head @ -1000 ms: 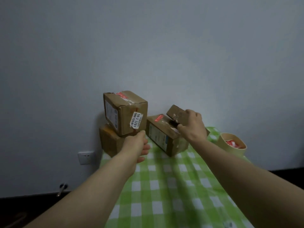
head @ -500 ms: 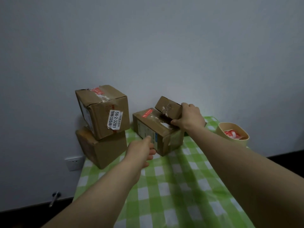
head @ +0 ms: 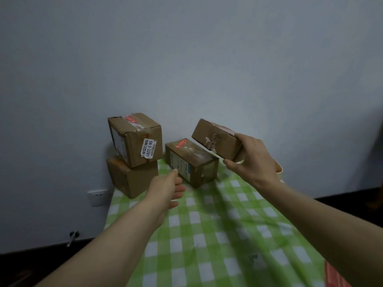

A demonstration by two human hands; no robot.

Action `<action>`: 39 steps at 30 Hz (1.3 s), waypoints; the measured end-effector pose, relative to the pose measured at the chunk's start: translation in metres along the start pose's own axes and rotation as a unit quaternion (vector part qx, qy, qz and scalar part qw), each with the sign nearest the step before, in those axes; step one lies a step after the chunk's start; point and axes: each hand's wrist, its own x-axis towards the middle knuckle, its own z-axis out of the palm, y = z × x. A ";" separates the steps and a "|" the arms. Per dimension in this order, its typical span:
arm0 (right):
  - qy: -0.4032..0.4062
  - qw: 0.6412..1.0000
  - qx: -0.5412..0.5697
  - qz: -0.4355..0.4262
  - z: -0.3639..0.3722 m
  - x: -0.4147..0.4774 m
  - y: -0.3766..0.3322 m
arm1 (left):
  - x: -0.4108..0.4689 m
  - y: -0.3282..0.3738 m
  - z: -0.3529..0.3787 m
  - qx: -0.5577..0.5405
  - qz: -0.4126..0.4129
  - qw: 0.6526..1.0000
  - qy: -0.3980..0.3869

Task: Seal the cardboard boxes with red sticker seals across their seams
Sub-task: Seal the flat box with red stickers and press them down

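My right hand point(head: 251, 162) grips a small flat cardboard box point(head: 215, 138) and holds it tilted in the air above the table. Below it lies a longer box point(head: 191, 161) with a red sticker seal point(head: 180, 143) on its top. At the back left, a labelled box point(head: 134, 138) with a red seal on its top seam sits askew on a plain box point(head: 130, 180). My left hand point(head: 165, 188) hovers with loose fingers in front of the long box, holding nothing.
The table wears a green and white checked cloth point(head: 207, 235). A beige tub point(head: 278, 169) is mostly hidden behind my right hand. Something red point(head: 335, 275) lies at the cloth's near right corner. A wall socket point(head: 97, 196) sits left of the table.
My right hand has lifted the small box off the long box and carried it up and to the right. My left hand stays stretched out in front of the boxes.
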 end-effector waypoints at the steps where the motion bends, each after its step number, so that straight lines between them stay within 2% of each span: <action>1: 0.015 1.000 0.003 -0.027 -0.010 -0.015 -0.004 | -0.011 0.000 -0.004 -0.006 0.000 1.000 0.005; 3: 0.030 0.997 -0.007 -0.076 -0.028 -0.046 -0.010 | -0.036 0.000 -0.013 -0.035 -0.014 0.999 0.009; 9: -0.017 0.981 0.014 -0.192 -0.054 -0.150 -0.027 | -0.104 -0.017 -0.030 -0.107 -0.074 0.990 -0.046; 14: -0.067 0.970 0.030 -0.232 -0.052 -0.215 -0.042 | -0.141 -0.057 -0.035 -0.114 -0.096 0.986 -0.075; 16: -0.112 0.966 0.053 -0.228 -0.052 -0.230 -0.047 | -0.150 -0.070 -0.041 -0.126 -0.112 0.983 -0.075; 18: -0.184 0.963 0.109 -0.165 -0.056 -0.239 -0.051 | -0.158 -0.081 -0.052 -0.126 -0.127 0.981 -0.075; 20: -0.236 0.949 0.206 0.016 -0.060 -0.240 -0.057 | -0.162 -0.090 -0.063 -0.119 -0.130 0.981 -0.082; 22: -0.247 0.893 0.303 0.225 -0.062 -0.233 -0.066 | -0.167 -0.098 -0.070 -0.126 -0.134 0.978 -0.101; 24: -0.292 0.808 0.376 0.347 -0.059 -0.228 -0.072 | -0.171 -0.102 -0.071 -0.127 -0.137 0.975 -0.123; 25: -0.317 0.776 0.400 0.370 -0.057 -0.228 -0.076 | -0.174 -0.103 -0.070 -0.121 -0.139 0.975 -0.127; 26: -0.331 0.760 0.414 0.375 -0.054 -0.228 -0.078 | -0.175 -0.104 -0.071 -0.114 -0.141 0.975 -0.129; 29: -0.319 0.740 0.442 0.395 -0.043 -0.224 -0.073 | -0.177 -0.105 -0.077 -0.068 -0.138 0.977 -0.146; 31: -0.334 0.723 0.459 0.394 -0.042 -0.218 -0.071 | -0.179 -0.108 -0.084 0.014 -0.132 0.977 -0.166; 34: -0.357 0.708 0.473 0.383 -0.042 -0.208 -0.063 | -0.184 -0.105 -0.090 0.198 -0.121 0.955 -0.184; 37: -0.365 0.704 0.483 0.371 -0.046 -0.197 -0.051 | -0.179 -0.099 -0.095 0.243 -0.084 0.960 -0.111; 39: -0.367 0.705 0.476 0.378 -0.049 -0.191 -0.042 | -0.174 -0.098 -0.096 0.261 0.006 0.965 -0.040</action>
